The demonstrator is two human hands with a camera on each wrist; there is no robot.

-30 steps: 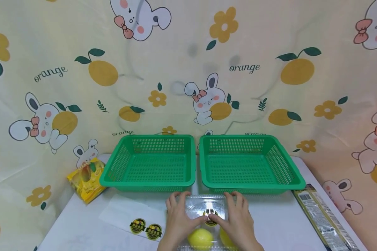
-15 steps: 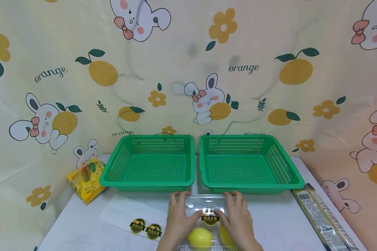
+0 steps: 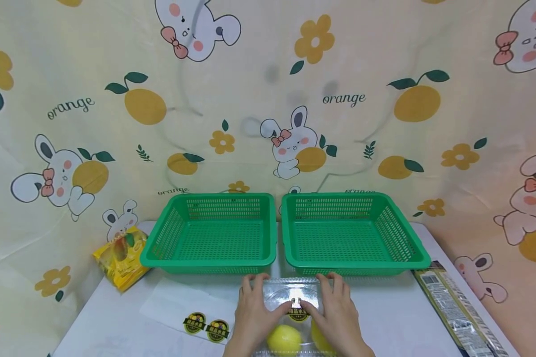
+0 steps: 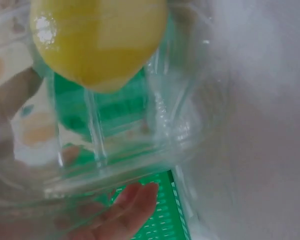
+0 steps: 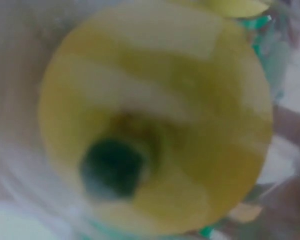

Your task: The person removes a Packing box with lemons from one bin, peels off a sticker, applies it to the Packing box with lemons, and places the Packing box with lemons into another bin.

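Observation:
A clear plastic clamshell box [image 3: 290, 286] lies at the front of the table, with a lemon [image 3: 284, 340] and a second lemon [image 3: 319, 339] inside. On its lid is a round black-and-gold sticker [image 3: 298, 314]. My left hand [image 3: 252, 313] grips the box's left side, and my right hand [image 3: 339, 314] grips its right side. Both thumbs press at the sticker's upper edge, their tips nearly meeting, while the fingers reach over the far edge. In the left wrist view, fingertips [image 4: 149, 192] show past the clear wall. A blurred lemon [image 5: 190, 100] fills the right wrist view.
A green basket [image 3: 207, 263] and another green basket [image 3: 357, 264] stand behind the box. Left of it lies a white backing sheet [image 3: 169, 302] with two more stickers. A yellow snack bag [image 3: 122, 258] is at far left, a long printed packet [image 3: 455, 307] at right.
My thumbs moved apart over the sticker half a second ago and are now back together at its upper edge. The box and the hands' grip stay in place. The head view shifts slightly.

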